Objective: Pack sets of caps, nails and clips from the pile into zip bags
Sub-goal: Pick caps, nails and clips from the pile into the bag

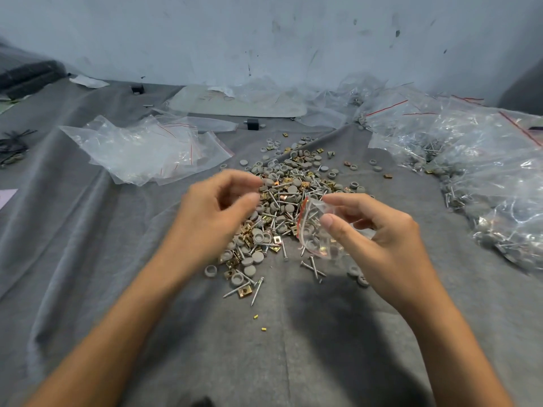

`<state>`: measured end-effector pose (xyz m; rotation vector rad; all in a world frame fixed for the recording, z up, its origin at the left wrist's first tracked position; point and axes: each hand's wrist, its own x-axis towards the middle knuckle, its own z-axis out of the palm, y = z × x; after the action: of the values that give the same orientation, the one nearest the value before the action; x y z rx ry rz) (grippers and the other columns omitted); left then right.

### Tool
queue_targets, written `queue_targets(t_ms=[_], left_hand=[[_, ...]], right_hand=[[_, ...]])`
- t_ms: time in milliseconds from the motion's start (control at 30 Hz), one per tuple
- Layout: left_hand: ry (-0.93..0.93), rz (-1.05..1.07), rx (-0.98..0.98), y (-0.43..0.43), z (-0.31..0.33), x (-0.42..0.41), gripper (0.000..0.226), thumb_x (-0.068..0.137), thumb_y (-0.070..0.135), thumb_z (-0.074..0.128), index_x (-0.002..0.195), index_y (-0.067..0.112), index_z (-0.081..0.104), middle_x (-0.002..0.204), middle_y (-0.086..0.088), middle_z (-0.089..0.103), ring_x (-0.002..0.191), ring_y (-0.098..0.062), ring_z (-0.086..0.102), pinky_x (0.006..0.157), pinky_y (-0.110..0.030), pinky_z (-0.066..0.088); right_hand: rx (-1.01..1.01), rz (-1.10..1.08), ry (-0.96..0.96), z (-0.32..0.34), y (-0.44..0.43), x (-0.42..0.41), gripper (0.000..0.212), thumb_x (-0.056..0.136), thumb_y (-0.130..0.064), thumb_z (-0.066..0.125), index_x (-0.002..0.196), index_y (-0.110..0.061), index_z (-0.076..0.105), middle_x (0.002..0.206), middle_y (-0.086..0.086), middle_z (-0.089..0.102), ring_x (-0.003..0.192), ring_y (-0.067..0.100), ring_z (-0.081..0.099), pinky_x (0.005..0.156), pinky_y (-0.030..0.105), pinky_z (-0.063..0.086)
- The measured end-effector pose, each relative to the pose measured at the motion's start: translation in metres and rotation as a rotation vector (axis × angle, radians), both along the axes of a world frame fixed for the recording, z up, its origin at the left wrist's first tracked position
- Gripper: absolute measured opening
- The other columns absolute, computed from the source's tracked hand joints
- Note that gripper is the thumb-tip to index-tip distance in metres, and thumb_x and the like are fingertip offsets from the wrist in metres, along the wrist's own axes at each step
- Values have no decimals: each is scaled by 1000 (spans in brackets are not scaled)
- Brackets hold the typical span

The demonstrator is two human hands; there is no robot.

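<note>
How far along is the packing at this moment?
Done: a heap of filled zip bags lies at the right. In hand: the right hand pinches a small zip bag that already holds some parts; the left hand, blurred and with fingers curled, hovers over the pile. Left: the pile of caps, nails and clips is large, and empty zip bags wait at the left.

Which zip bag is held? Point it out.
The small bag pinched by the right hand; the empty bags at left and filled bags at right lie unheld.
</note>
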<state>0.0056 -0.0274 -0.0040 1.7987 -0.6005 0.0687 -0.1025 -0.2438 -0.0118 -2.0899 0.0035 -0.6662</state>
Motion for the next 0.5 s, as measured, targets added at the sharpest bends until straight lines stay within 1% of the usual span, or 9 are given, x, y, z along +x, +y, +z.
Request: queue_targets(t_ms=[100, 167, 200, 233, 300, 333, 400, 433, 500], left_hand=[[-21, 125, 254, 24, -1, 17, 10, 93, 22, 70, 100, 29, 72, 85, 5, 73, 83, -17, 70, 79, -40, 58], [-33, 108, 449, 30, -6, 18, 6, 91, 30, 72, 96, 32, 72, 84, 13, 72, 82, -6, 68, 81, -35, 55], [-66, 91, 521, 30, -8, 15, 5, 90, 33, 72, 95, 34, 72, 83, 18, 70, 79, 2, 64, 78, -30, 53], [-114, 74, 569, 26, -11, 11, 5, 89, 35, 72, 94, 34, 71, 82, 20, 68, 77, 5, 61, 75, -25, 49], [-220, 36, 606, 15, -16, 6, 13, 89, 38, 71, 100, 32, 72, 87, 18, 64, 79, 2, 56, 77, -27, 46], [-264, 16, 620, 9, -19, 4, 19, 90, 40, 70, 105, 30, 71, 93, 16, 63, 84, 0, 54, 82, -30, 46], [-323, -9, 700, 0, -25, 3, 28, 93, 44, 64, 116, 29, 69, 106, 8, 61, 101, -12, 53, 92, -36, 44], [-343, -16, 760, -2, -28, 3, 30, 94, 45, 61, 119, 29, 68, 110, 7, 60, 107, -15, 51, 95, -37, 43], [-388, -30, 835, -4, -32, 3, 28, 97, 43, 57, 120, 30, 68, 109, 6, 58, 107, -18, 49, 95, -35, 41]], right_hand=[[0, -5, -2, -1, 0, 1, 22, 91, -33, 75, 111, -40, 73, 95, -19, 74, 98, 8, 69, 88, 36, 55], [-4, -4, 5, -2, 0, 1, 22, 91, -34, 75, 112, -39, 73, 95, -19, 74, 99, 7, 69, 86, 32, 55], [-8, -4, 7, -2, 0, 1, 22, 91, -35, 74, 113, -39, 73, 96, -19, 74, 99, 7, 69, 84, 30, 55], [-13, -5, 9, -3, 0, 1, 23, 91, -36, 74, 113, -39, 74, 96, -19, 74, 99, 7, 69, 84, 29, 55], [-21, -5, 12, -3, 0, 2, 23, 91, -36, 74, 113, -39, 74, 96, -19, 74, 99, 6, 69, 83, 26, 55], [-27, -5, 14, -4, 0, 2, 23, 91, -36, 74, 113, -40, 74, 96, -19, 74, 98, 6, 69, 82, 24, 54], [-40, -6, 15, -4, 0, 2, 23, 90, -36, 74, 113, -40, 74, 95, -20, 73, 98, 6, 69, 82, 22, 53], [-44, -7, 14, -4, -1, 2, 23, 90, -36, 75, 113, -39, 74, 95, -21, 73, 98, 6, 69, 82, 20, 52], [-46, -6, 16, -4, -1, 2, 23, 90, -36, 74, 114, -39, 74, 95, -22, 73, 98, 5, 69, 82, 17, 50]])
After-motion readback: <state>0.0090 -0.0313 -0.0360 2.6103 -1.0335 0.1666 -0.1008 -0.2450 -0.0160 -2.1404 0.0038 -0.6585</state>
